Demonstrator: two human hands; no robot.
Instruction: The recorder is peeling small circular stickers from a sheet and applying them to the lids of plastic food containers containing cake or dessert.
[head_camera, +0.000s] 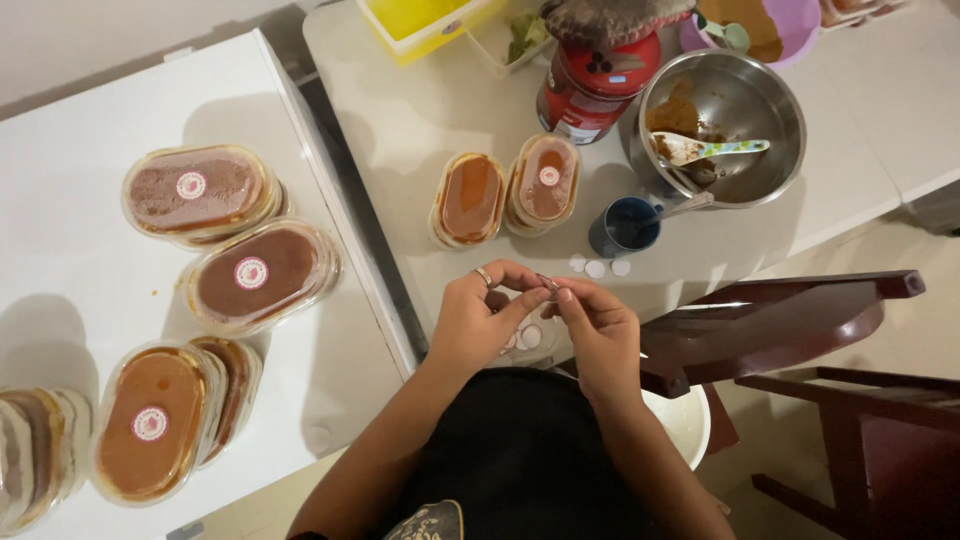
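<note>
Brown desserts (470, 197), red can (592, 88), dark blue cup (627, 226), yellow tub (425, 25).

Single head view, looking steeply down, close over tabletops (420, 120)

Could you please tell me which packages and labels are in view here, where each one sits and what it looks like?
Stickered tubs: white surface at left, oval clear plastic, brown filling, round white-and-pink stickers.
Stickered tub: grey table, leaning on its neighbour, same round sticker.
Plain tub: beside it, orange-brown top, no sticker.
Red canister: table's far side, cylindrical, printed wrap.
Loose stickers: small white rounds near the blue cup.
</note>
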